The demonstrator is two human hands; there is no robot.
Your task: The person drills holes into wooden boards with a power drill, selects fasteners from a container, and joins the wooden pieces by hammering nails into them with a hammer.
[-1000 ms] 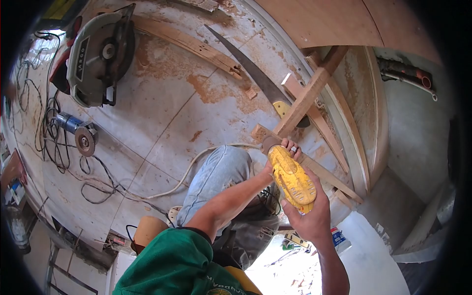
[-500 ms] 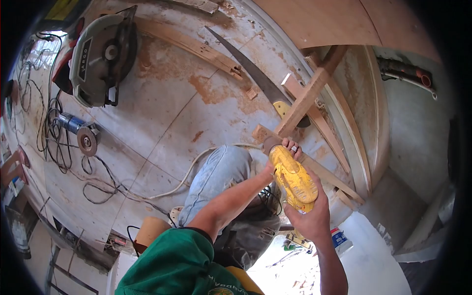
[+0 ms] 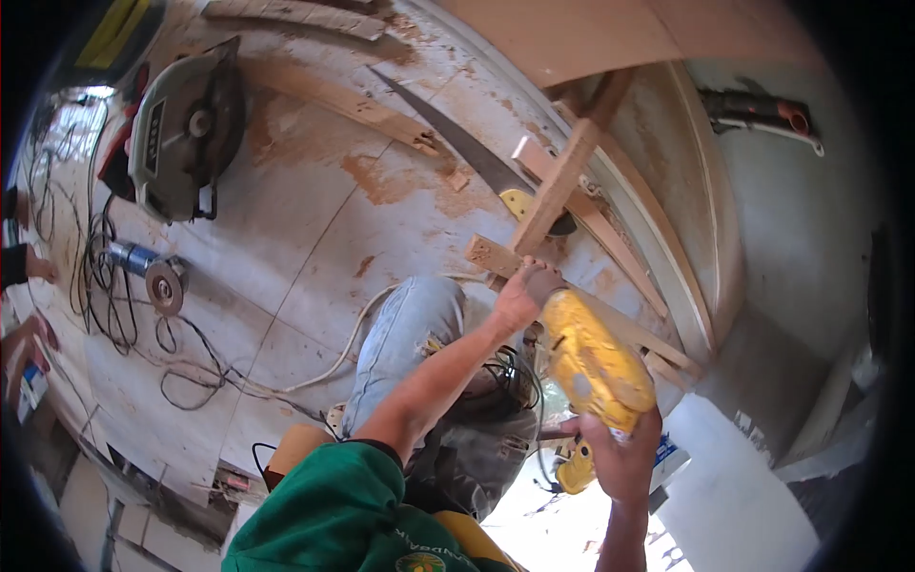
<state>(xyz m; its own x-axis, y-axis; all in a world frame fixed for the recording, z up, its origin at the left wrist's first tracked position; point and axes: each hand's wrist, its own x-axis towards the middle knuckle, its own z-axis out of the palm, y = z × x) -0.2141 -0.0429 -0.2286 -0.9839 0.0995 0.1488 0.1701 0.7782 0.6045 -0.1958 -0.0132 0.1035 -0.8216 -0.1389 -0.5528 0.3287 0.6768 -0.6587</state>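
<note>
Places logged relative to the pale-brown, square-section wooden batten. The scuffed yellow, pistol-shaped power drill is on the batten's near side, its dark, rounded nose close up to the wood.

Grips: our right hand is closed round the rear of the drill. Our left hand is curled where nose and batten come together; we cannot tell whether that grip clasps the wood, the nose or both, nor how tightly.

Handling (our judgement): the left fingers lie very near the nose, so we would steady the batten farther along and leave the bit's line clear. The bit itself is hidden. We would push straight along the drill's axis from the right palm, with no sideways lean, wrist in line. Even, moderate pressure should limit wandering and splitting.

Orientation: the nose points toward the batten, slanting to its square-cut end; the rear points back to our own side. The drill's long axis runs obliquely to the batten's length, neither parallel nor square to it. How far it tilts from the horizontal we cannot judge from this single view.
</note>
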